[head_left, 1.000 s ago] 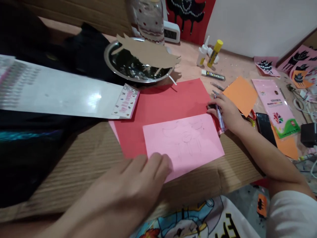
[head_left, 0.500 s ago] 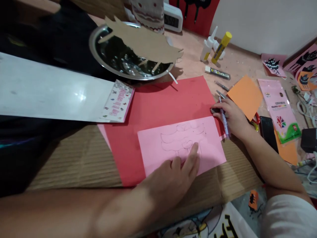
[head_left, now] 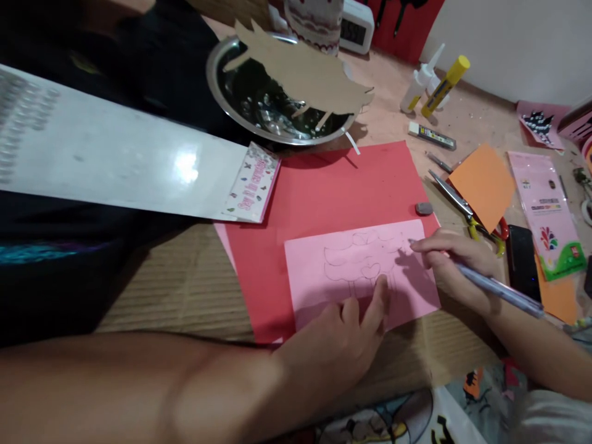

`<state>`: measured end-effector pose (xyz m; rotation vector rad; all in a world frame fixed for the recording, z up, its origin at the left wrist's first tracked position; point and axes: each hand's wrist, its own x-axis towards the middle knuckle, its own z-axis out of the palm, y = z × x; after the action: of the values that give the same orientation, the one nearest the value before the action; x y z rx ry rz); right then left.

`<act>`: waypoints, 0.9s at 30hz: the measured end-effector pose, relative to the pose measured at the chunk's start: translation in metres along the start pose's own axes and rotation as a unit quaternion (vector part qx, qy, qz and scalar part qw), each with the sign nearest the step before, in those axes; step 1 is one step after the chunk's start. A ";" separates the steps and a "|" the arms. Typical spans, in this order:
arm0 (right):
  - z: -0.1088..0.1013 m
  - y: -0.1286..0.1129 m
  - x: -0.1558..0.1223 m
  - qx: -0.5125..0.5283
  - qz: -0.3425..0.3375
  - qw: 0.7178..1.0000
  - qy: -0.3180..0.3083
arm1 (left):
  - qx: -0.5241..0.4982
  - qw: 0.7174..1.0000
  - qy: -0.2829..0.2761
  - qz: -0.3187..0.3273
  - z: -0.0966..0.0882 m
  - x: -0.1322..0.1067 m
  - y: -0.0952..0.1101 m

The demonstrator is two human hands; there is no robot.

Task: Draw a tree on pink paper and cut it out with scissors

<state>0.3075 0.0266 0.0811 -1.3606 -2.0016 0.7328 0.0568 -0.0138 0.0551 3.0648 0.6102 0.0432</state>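
Note:
A pink sheet of paper [head_left: 314, 302] with a pencil drawing of an animal-like outline and a small heart lies on larger red paper [head_left: 319, 185]. My left hand [head_left: 342, 339] rests flat on the pink sheet's lower part, index finger stretched beside the heart. In my right hand [head_left: 457, 265] is a mechanical pencil [head_left: 502, 288] with a pale purple barrel, gripped near its point. Its tip is over the drawing's right end; whether it touches the paper I cannot tell. A small dark eraser [head_left: 423, 208] sits on the red paper's right edge.
Scissors [head_left: 456, 196] lie partly under orange paper [head_left: 485, 185], near a black phone [head_left: 522, 262]. A metal bowl [head_left: 217, 92] holding a cardboard animal cutout [head_left: 305, 74] stands behind. Glue bottle [head_left: 416, 86] and yellow glue stick [head_left: 446, 86] stand upright. A long white spiral pad [head_left: 139, 154] extends left.
My right hand has let go of the eraser, leaving it on the red paper, and turned the pencil into a writing grip over the pink sheet. My left hand stays on the sheet.

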 end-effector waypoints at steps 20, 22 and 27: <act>-0.015 0.075 0.045 -0.273 -0.067 0.960 0.010 | -0.020 0.999 -0.034 -0.035 0.007 0.005 -0.003; -0.015 0.067 0.044 -0.260 -0.050 0.964 -0.005 | -0.030 0.998 -0.037 -0.037 0.007 0.005 -0.002; -0.010 0.021 0.029 -0.190 -0.087 0.975 -0.076 | -0.053 0.997 -0.042 -0.031 0.005 0.007 -0.005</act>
<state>0.3193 0.0612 0.0778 -1.3410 -2.4411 0.3968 0.0611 -0.0068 0.0498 2.9274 0.6746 -0.0509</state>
